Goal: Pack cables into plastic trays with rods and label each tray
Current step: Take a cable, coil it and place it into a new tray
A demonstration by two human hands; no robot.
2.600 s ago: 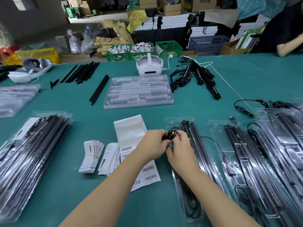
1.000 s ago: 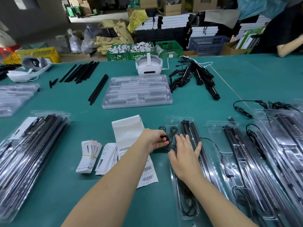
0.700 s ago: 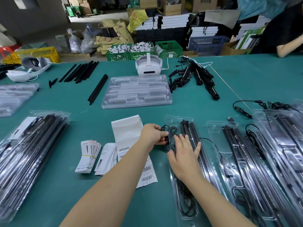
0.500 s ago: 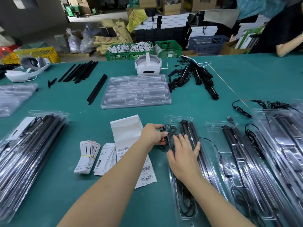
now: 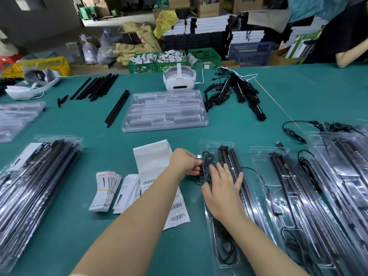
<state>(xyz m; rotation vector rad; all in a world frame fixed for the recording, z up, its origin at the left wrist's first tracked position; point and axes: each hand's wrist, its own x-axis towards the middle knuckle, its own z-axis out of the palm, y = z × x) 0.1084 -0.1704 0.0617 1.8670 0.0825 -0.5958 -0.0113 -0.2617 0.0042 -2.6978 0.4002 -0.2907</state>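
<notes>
Left hand (image 5: 184, 163) pinches the coiled cable (image 5: 207, 159) at the tray (image 5: 211, 144) top-left; right hand (image 5: 223, 188) lies flat on the rods (image 5: 229, 156). Label strip (image 5: 153, 160) just left; stacked empty trays (image 5: 165, 110) beyond on the bench (image 5: 318, 92).

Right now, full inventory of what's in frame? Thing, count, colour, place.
Table: one, teal, under everything.
Open tray: one, clear, holding black rods, under the hands.
Coiled cable: one, black, at that tray's top end.
Label strip: one, white, barcoded, left of the tray.
Card bundles: two, white, left of the strip.
Filled trays: clear stacks, near left and right.
Empty trays: clear, centre.
Loose rods: black, far left.
Headsets: two, white, far side.
Left hand: pinches the cable.
Right hand: flat on the tray.
</notes>
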